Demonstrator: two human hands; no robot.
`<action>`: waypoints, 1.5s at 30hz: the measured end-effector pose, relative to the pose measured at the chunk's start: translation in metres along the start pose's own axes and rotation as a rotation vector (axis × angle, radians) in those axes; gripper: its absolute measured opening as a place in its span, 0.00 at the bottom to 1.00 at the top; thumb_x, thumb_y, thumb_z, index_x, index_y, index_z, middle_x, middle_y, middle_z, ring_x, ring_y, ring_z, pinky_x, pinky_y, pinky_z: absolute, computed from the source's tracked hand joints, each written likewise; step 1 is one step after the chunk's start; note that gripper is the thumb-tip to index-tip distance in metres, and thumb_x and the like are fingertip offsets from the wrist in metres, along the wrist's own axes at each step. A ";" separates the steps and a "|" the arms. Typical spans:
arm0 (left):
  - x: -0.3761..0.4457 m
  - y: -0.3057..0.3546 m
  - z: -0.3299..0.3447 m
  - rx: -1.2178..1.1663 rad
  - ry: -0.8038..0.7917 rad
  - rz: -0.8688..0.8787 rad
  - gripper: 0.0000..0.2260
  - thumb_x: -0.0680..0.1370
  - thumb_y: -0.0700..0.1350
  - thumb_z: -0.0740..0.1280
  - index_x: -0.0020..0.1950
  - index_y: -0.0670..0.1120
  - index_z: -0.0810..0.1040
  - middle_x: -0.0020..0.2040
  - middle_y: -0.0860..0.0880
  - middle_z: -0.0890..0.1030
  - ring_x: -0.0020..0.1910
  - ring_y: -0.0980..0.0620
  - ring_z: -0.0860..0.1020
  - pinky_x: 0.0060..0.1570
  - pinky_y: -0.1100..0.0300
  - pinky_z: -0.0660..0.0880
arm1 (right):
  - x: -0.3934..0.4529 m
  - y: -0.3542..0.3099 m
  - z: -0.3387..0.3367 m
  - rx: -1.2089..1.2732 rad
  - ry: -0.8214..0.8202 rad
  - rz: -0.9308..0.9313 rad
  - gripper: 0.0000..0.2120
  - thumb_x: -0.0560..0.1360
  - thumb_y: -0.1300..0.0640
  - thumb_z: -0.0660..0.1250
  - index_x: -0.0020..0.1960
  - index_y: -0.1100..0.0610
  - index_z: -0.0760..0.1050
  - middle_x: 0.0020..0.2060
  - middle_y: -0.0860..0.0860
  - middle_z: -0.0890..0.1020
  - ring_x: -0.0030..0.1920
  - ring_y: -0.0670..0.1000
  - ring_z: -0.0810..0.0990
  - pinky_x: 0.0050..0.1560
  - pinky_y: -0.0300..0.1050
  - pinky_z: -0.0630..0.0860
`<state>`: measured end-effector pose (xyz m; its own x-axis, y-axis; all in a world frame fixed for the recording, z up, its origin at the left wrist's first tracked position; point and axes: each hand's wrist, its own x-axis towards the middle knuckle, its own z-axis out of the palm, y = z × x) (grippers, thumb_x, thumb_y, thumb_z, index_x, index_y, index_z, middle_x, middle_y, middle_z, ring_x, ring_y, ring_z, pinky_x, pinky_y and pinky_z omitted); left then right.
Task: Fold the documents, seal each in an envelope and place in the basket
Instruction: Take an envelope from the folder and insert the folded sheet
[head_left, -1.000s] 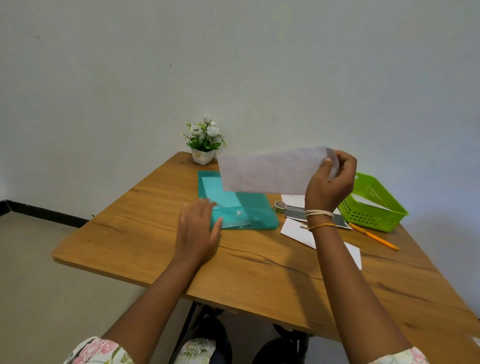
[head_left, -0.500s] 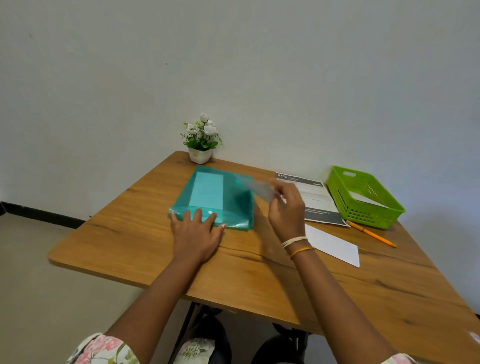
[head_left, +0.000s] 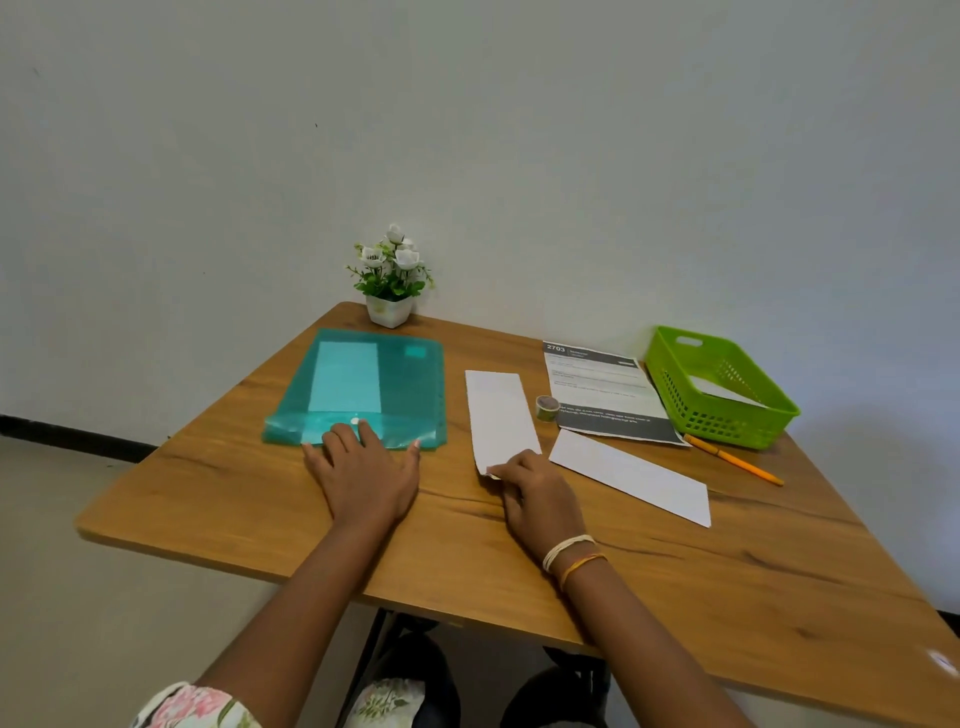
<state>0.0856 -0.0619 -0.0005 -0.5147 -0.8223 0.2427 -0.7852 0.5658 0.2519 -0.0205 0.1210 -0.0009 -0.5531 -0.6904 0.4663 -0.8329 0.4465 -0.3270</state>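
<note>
A teal plastic folder (head_left: 363, 387) lies flat on the wooden table (head_left: 519, 545), with pale paper showing through it. My left hand (head_left: 366, 470) presses flat on the folder's near edge, by its snap button. A long white envelope (head_left: 500, 415) lies just right of the folder; my right hand (head_left: 535, 493) pinches its near end against the table. A second white envelope (head_left: 631, 475) lies to the right. A printed document (head_left: 602, 387) sits behind it. The green basket (head_left: 670, 364) at the far right holds a white envelope.
A small roll of tape (head_left: 547, 407) stands between the held envelope and the document. An orange pencil (head_left: 732, 458) lies in front of the basket. A potted white flower plant (head_left: 390, 283) stands at the table's back edge against the wall.
My right hand brought the white envelope down from the air and laid it on the table right of the folder. The folder's flap now lies closed under my left hand.
</note>
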 end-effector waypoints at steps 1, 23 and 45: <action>0.000 0.001 -0.001 -0.006 -0.002 0.007 0.37 0.77 0.67 0.49 0.77 0.41 0.59 0.73 0.37 0.63 0.72 0.39 0.59 0.72 0.38 0.48 | 0.001 0.000 0.000 0.001 -0.021 0.010 0.13 0.76 0.59 0.65 0.59 0.50 0.80 0.51 0.50 0.79 0.50 0.49 0.76 0.48 0.44 0.78; -0.013 0.062 0.018 -0.467 -0.157 0.589 0.16 0.78 0.52 0.66 0.65 0.51 0.78 0.66 0.52 0.77 0.65 0.53 0.73 0.63 0.57 0.70 | -0.004 0.028 -0.013 0.107 -0.018 0.073 0.14 0.72 0.52 0.68 0.58 0.51 0.78 0.54 0.47 0.81 0.54 0.47 0.77 0.56 0.41 0.76; -0.038 0.076 0.000 -1.205 0.019 0.263 0.12 0.81 0.46 0.63 0.63 0.49 0.77 0.57 0.56 0.78 0.55 0.63 0.75 0.51 0.64 0.76 | 0.000 0.018 -0.013 -0.116 0.230 0.082 0.17 0.63 0.70 0.73 0.51 0.59 0.82 0.49 0.56 0.83 0.47 0.55 0.82 0.46 0.44 0.80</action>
<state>0.0456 0.0123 0.0098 -0.5961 -0.6799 0.4272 0.1649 0.4170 0.8938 -0.0357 0.1370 0.0037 -0.5973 -0.5077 0.6209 -0.7742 0.5671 -0.2811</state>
